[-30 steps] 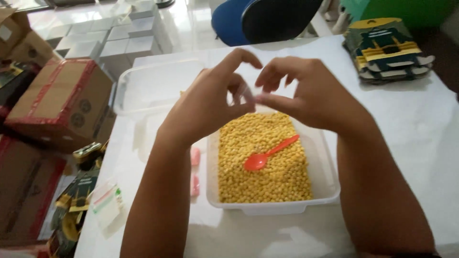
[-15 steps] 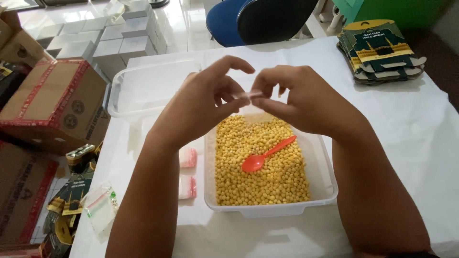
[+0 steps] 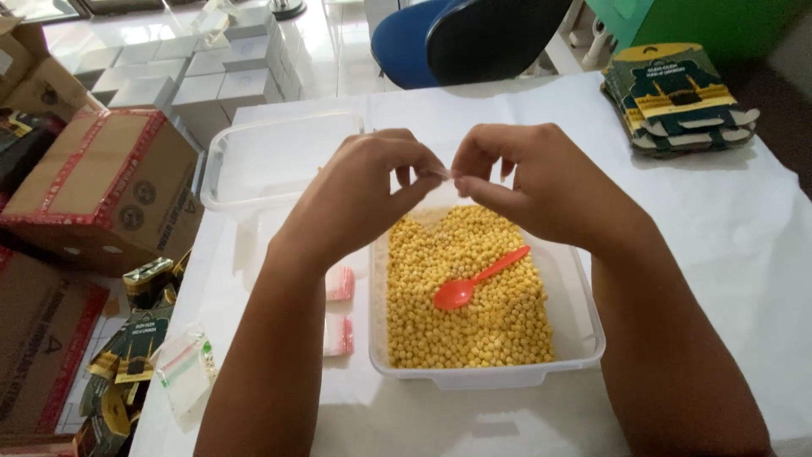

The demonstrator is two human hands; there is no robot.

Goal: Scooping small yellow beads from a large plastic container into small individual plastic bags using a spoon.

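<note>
My left hand [image 3: 359, 199] and my right hand [image 3: 537, 182] meet above a clear plastic tub [image 3: 584, 338] full of small yellow round pellets [image 3: 465, 313]. Between the fingertips of both hands I pinch the top edge of a small clear plastic bag [image 3: 444, 175], most of it hidden behind my fingers. An orange plastic spoon [image 3: 478, 279] lies on the pellets, bowl toward me. Small clear zip bags with red strips [image 3: 338, 309] lie on the white table just left of the tub.
An empty clear tub [image 3: 271, 161] sits behind my left hand. A stack of dark green printed cards [image 3: 677, 97] lies at the far right. Cardboard boxes [image 3: 106, 190], white boxes [image 3: 211, 68] and loose packets [image 3: 139, 338] are on the floor at left; a blue chair [image 3: 461, 38] stands behind the table.
Both hands have stayed above the tub, fingertips drawn closer together on the small bag. The camera view has shifted slightly; the spoon has not moved.
</note>
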